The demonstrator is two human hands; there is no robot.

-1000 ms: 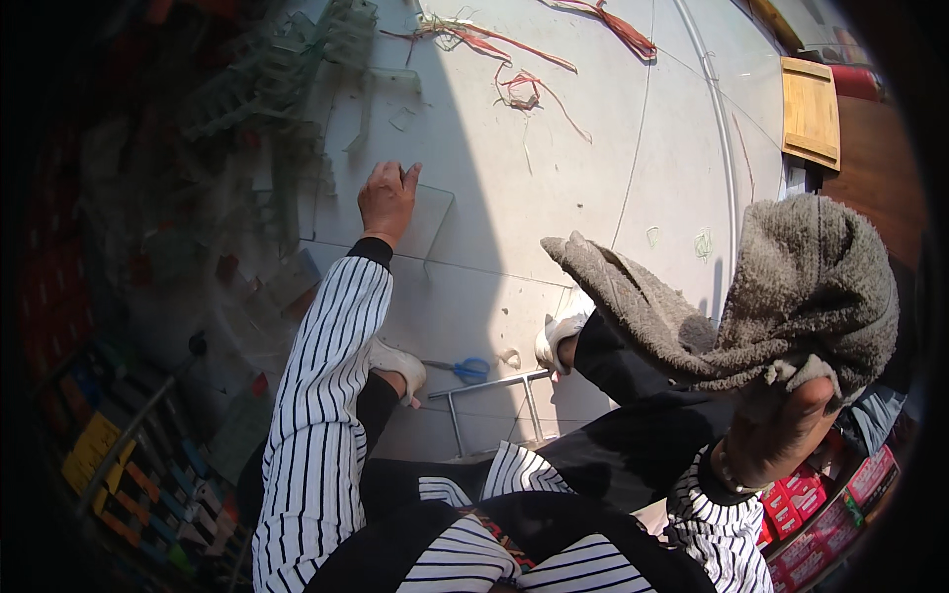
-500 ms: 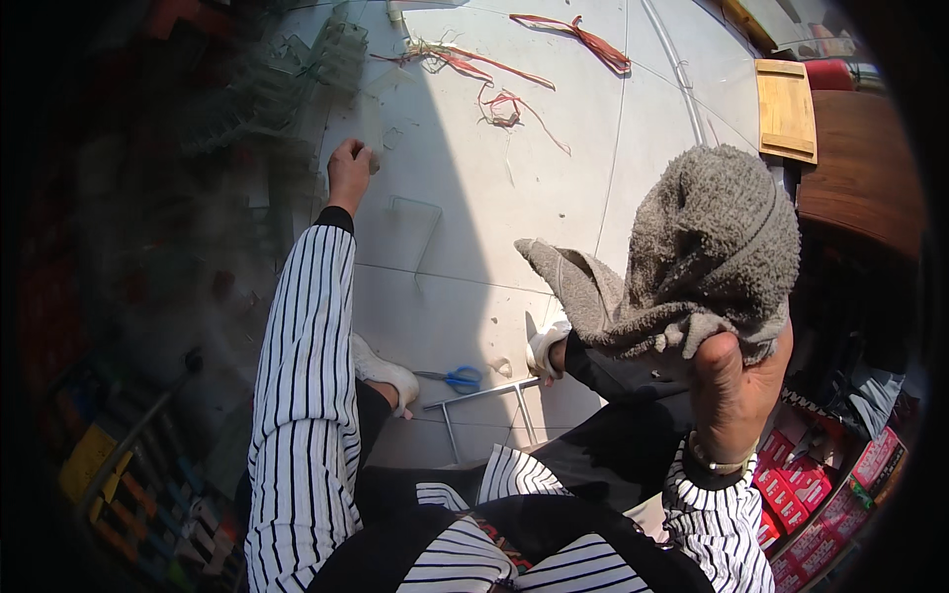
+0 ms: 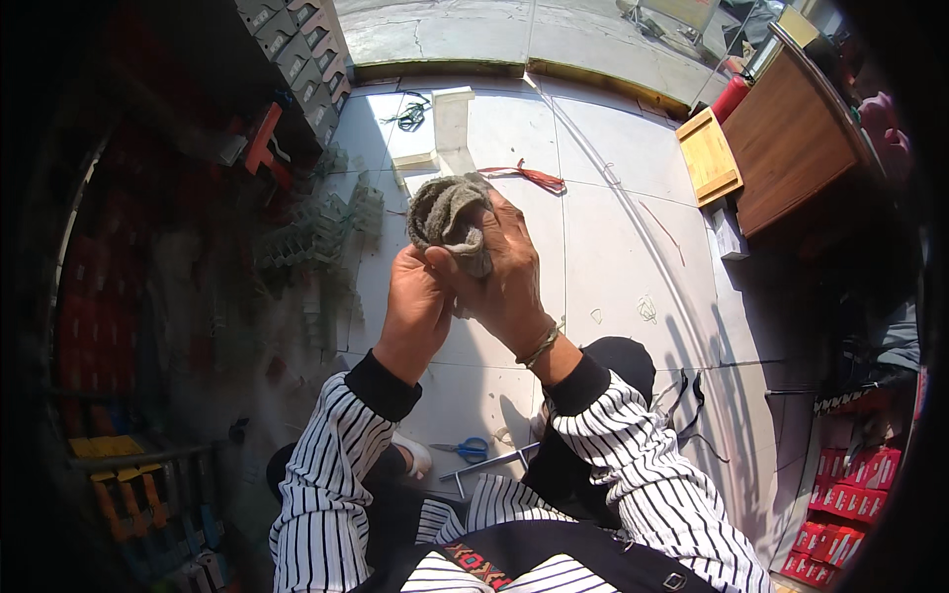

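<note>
While both forearms reach out over the pale tiled floor [image 3: 633, 252], one pair of blue-handled scissors [image 3: 473, 451] lies toward its near edge, just beside one grey metal frame [image 3: 494, 463], partly hidden by clothing. Beyond these, the two hands meet around one rolled, grey-brown, fluffy cloth [image 3: 447, 212], held up above the floor. The left hand's [image 3: 413, 304] fingers are curled beneath it, their tips hidden, so I cannot tell what they pinch; the right hand's [image 3: 502, 265] fingers press together along its right side, the thumb reaching toward the left hand. The step in hand seems to be working the cloth two-handed; the next move would call for a steady left hold and a free-turning right wrist. Farther out, clear plastic racks [image 3: 321, 232] heap along the floor's left edge, too tangled to count. One yellow wooden panel [image 3: 709, 158] leans near the far right corner, and one red string bundle [image 3: 539, 178] lies toward the far edge.
</note>
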